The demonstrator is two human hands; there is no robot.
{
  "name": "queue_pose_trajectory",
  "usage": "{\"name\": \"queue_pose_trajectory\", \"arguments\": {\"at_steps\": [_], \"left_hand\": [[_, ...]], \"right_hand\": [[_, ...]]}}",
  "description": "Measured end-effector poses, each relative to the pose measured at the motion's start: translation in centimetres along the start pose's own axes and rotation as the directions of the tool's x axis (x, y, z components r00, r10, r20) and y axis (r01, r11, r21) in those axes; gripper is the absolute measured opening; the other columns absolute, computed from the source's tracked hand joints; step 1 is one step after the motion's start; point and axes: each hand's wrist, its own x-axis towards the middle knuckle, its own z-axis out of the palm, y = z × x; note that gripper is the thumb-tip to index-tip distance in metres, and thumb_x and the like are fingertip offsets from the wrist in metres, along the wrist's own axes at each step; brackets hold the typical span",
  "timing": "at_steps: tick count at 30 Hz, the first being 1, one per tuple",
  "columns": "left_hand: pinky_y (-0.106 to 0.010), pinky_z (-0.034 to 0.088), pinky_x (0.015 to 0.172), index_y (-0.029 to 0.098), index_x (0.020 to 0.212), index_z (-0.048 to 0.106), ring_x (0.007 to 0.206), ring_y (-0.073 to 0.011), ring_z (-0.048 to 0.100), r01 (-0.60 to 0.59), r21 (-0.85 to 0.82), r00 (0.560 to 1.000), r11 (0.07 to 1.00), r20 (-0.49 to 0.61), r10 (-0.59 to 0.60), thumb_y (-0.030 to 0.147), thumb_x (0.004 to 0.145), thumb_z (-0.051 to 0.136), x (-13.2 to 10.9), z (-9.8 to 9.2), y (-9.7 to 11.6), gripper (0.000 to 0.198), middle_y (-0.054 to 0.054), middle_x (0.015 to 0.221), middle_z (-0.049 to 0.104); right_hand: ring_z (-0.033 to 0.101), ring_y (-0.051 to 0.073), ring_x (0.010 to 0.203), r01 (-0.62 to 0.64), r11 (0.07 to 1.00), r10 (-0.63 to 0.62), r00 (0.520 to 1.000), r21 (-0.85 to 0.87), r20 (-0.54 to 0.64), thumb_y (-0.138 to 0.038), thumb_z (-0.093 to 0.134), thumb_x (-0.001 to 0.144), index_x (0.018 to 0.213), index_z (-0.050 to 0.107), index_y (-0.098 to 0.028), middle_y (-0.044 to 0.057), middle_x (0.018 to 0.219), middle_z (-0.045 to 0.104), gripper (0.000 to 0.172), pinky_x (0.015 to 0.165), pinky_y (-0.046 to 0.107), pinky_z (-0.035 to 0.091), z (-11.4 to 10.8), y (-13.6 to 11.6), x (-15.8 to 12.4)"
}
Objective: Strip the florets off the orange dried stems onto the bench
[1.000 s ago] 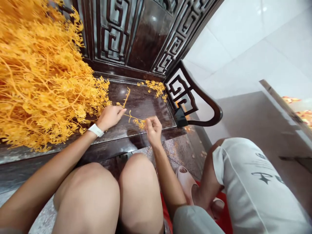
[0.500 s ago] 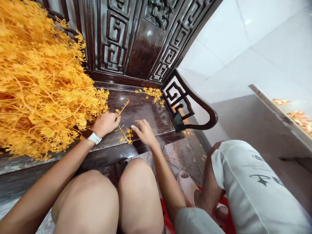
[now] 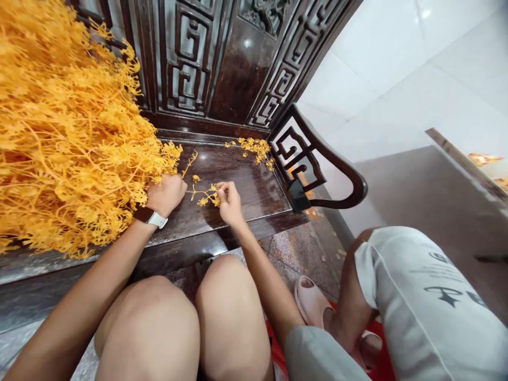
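The right hand (image 3: 230, 203) has its fingers (image 3: 220, 189) pinched on the end of a small orange sprig (image 3: 204, 194), which lies across the dark wooden bench (image 3: 242, 180) between both hands. The left hand (image 3: 166, 194) sits loosely curled, just beside the sprig's other end and against a heap of orange branches (image 3: 67, 132)

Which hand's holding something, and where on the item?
The right hand pinches a small orange sprig at its bushier end, between the fingertips. The left hand sits beside the orange bunch, with no clear hold.
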Motion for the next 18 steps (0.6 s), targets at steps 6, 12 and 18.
{"name": "queue_pose_trajectory", "arguments": {"at_steps": [6,12,18], "left_hand": [[-0.046,0.061,0.086,0.011,0.12,0.084,0.107,-0.0417,0.079,-0.009,0.028,0.998,1.0,0.066,0.007,0.034,0.108,0.035,-0.2,0.1,0.4,0.055,-0.028,0.117,0.079],[-0.045,0.061,0.088,0.011,0.119,0.084,0.11,-0.0409,0.08,-0.016,0.018,0.998,1.0,0.056,0.015,0.03,0.109,0.038,-0.5,-0.4,1.0,0.051,-0.027,0.116,0.08],[-0.045,0.06,0.085,0.011,0.121,0.081,0.107,-0.0404,0.081,-0.119,-0.022,0.992,0.993,0.036,0.119,0.028,0.111,0.036,-1.2,-1.0,2.1,0.049,-0.026,0.113,0.081]], "right_hand": [[0.054,0.012,0.064,-0.169,0.814,0.263,0.96,0.555,-0.093,-0.052,0.087,0.08,0.086,0.048,-0.026,-0.005,0.074,0.063,0.047,0.065,0.025,0.046,2.2,0.3,-0.1],[0.055,0.011,0.066,-0.05,0.746,0.222,0.959,0.664,-0.177,-0.051,0.096,0.079,0.086,0.045,-0.027,-0.006,0.076,0.065,0.057,0.063,0.023,0.041,1.7,-2.7,-1.6],[0.054,0.013,0.07,0.037,0.733,0.134,0.971,0.679,-0.198,-0.047,0.098,0.079,0.087,0.041,-0.027,-0.007,0.074,0.058,0.06,0.069,0.027,0.042,0.2,-6.8,-2.4]]}}
